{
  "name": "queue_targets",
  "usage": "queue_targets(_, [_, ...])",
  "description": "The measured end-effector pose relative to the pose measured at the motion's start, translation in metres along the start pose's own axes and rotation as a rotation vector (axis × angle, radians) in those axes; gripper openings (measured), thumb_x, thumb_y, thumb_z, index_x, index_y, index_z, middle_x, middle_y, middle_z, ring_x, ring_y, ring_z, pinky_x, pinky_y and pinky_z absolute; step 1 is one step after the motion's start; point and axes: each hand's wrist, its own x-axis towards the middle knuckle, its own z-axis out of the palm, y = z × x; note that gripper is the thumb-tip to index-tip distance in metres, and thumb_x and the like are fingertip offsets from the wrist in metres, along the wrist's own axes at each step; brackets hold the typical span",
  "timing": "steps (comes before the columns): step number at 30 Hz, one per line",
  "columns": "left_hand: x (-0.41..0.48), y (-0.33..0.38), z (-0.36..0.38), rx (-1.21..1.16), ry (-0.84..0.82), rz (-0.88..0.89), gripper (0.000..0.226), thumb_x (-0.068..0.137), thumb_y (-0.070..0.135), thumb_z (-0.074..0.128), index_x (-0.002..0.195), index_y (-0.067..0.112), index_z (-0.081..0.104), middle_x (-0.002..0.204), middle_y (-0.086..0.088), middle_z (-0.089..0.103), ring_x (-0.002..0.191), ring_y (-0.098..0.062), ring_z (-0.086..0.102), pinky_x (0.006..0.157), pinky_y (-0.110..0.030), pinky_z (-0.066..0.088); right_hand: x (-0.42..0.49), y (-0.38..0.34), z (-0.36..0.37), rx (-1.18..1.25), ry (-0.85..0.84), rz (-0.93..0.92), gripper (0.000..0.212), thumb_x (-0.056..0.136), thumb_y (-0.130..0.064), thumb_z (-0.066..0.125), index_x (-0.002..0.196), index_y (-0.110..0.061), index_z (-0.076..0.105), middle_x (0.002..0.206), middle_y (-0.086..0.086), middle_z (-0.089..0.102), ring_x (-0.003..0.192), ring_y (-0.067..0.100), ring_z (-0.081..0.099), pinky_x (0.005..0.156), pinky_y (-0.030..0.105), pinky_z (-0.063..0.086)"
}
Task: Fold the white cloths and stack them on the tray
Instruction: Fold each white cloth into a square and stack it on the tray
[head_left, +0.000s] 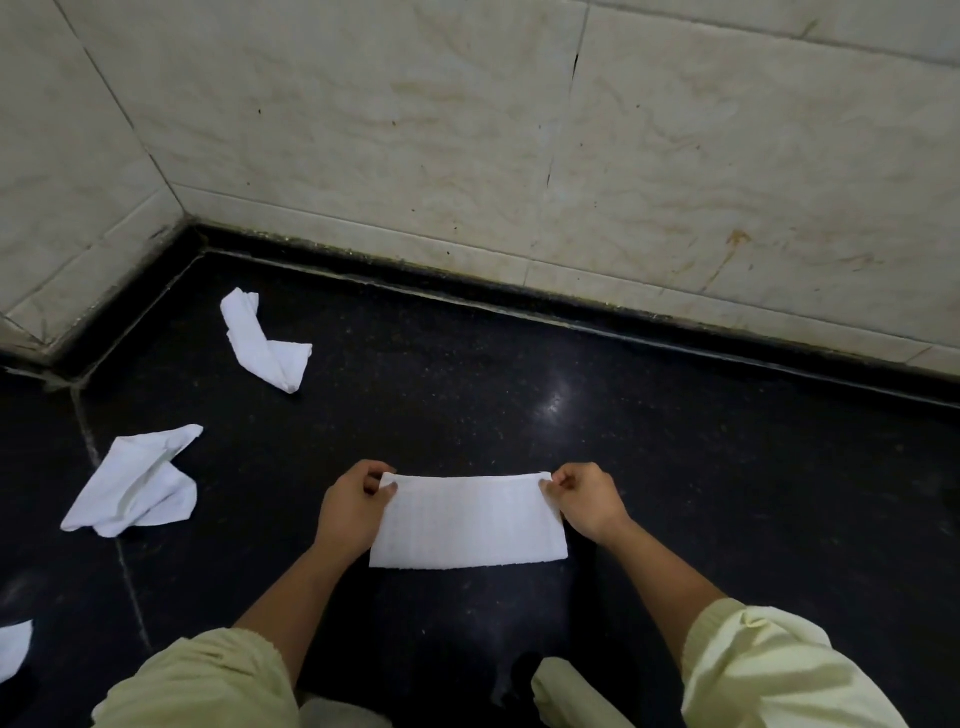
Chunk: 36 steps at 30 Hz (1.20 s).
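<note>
Dark, speckled, glossy stone forms the work surface (675, 467), bounded at its far side by two pale tiled walls (467, 130) that meet in a corner at upper left; a light reflection shows on the stone right of centre.

Centre: the flat cloth (467, 525), a white rectangle with its long side running left to right, lies spread on the stone directly before the person. The left hand (350, 506) pinches the cloth's far left corner between thumb and curled fingers. The right hand (589, 501) pinches the far right corner in the same manner. Both grips are closed on the fabric, and the far edge runs taut between them. The near edge rests on the surface.

Left: the far crumpled cloth (262, 343) lies unfolded near the wall corner. The near crumpled cloth (135, 483) lies bunched closer to the person, well apart from the flat cloth. A further white cloth piece (13, 649) is cut off by the lower left border.

Bottom: pale yellow-green sleeves (769, 670) are pushed up to the elbows, leaving both forearms bare.
</note>
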Motion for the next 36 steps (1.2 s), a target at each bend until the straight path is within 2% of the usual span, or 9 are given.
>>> queue_targets(6, [0.000,-0.007,0.005,0.036,0.072,0.013,0.025,0.093,0.023,0.059,0.118,0.018,0.057,0.095,0.003,0.059,0.087,-0.011,0.056,0.078,-0.028,0.044,0.000,-0.005,0.003,-0.078,0.027,-0.005,0.022,0.092,-0.026,0.061,0.083,-0.006,0.063,0.072,0.002,0.062,0.065,0.013,0.056,0.062,0.026,0.048])
queue_targets(9, [-0.003,-0.011,0.006,0.122,0.120,0.054,0.034,0.094,0.027,0.058,0.126,0.020,0.052,0.111,-0.002,0.053,0.088,-0.012,0.055,0.080,-0.030,0.047,-0.003,-0.005,0.005,-0.169,0.056,-0.013,0.019,0.091,-0.029,0.059,0.088,-0.011,0.058,0.078,0.001,0.061,0.072,0.017,0.058,0.066,0.034,0.051])
queue_targets(11, [-0.008,-0.014,0.004,0.141,0.135,0.073,0.040,0.094,0.031,0.058,0.131,0.021,0.047,0.125,-0.003,0.046,0.094,-0.015,0.057,0.081,-0.033,0.050,-0.010,-0.005,0.003,-0.172,0.110,-0.038,0.016,0.091,-0.029,0.060,0.094,-0.014,0.056,0.087,-0.001,0.060,0.077,0.016,0.059,0.067,0.032,0.051])
queue_targets(15, [-0.030,-0.024,0.007,0.178,0.155,0.204,0.041,0.092,0.037,0.059,0.128,0.025,0.046,0.124,0.003,0.040,0.099,-0.012,0.055,0.078,-0.034,0.054,-0.033,-0.003,0.000,-0.272,0.207,-0.244,0.013,0.095,-0.024,0.055,0.104,-0.015,0.053,0.099,-0.006,0.047,0.078,0.013,0.053,0.064,0.028,0.046])
queue_targets(18, [-0.048,-0.033,0.018,0.181,0.118,0.247,0.037,0.090,0.039,0.062,0.122,0.025,0.049,0.118,0.007,0.037,0.100,-0.007,0.050,0.071,-0.025,0.048,-0.050,0.008,0.010,-0.355,0.115,-0.372,0.014,0.097,-0.026,0.051,0.105,-0.015,0.054,0.098,-0.008,0.042,0.076,0.011,0.048,0.063,0.025,0.040])
queue_targets(22, [-0.055,-0.047,0.020,0.188,0.086,0.208,0.034,0.089,0.041,0.063,0.117,0.026,0.052,0.112,0.008,0.034,0.094,-0.010,0.051,0.066,-0.022,0.044,-0.059,0.020,0.019,-0.336,0.081,-0.280,0.019,0.097,-0.030,0.050,0.104,-0.015,0.059,0.098,-0.005,0.045,0.077,0.012,0.052,0.065,0.028,0.046])
queue_targets(29, [-0.056,-0.058,0.013,0.004,0.056,0.172,0.030,0.085,0.030,0.071,0.112,0.028,0.059,0.112,0.008,0.037,0.086,-0.009,0.053,0.074,-0.023,0.046,-0.064,0.015,0.023,-0.139,0.170,-0.041,0.013,0.090,-0.029,0.063,0.093,-0.016,0.061,0.100,-0.003,0.052,0.080,0.011,0.056,0.070,0.031,0.052])
queue_targets(33, [-0.054,-0.056,0.011,-0.024,0.041,0.163,0.028,0.083,0.027,0.073,0.108,0.030,0.059,0.111,0.006,0.040,0.085,-0.007,0.053,0.072,-0.018,0.043,-0.062,0.013,0.023,-0.029,0.211,0.096,0.039,0.083,-0.029,0.072,0.113,-0.011,0.056,0.112,0.002,0.053,0.095,0.017,0.057,0.077,0.030,0.050])
queue_targets(36, [-0.053,-0.056,0.010,-0.033,0.018,0.160,0.028,0.083,0.027,0.073,0.107,0.031,0.060,0.111,0.006,0.040,0.087,-0.006,0.053,0.075,-0.021,0.044,-0.058,0.011,0.021,0.031,0.190,0.175,0.047,0.079,-0.027,0.077,0.117,-0.007,0.057,0.110,0.006,0.062,0.098,0.020,0.061,0.081,0.033,0.052])
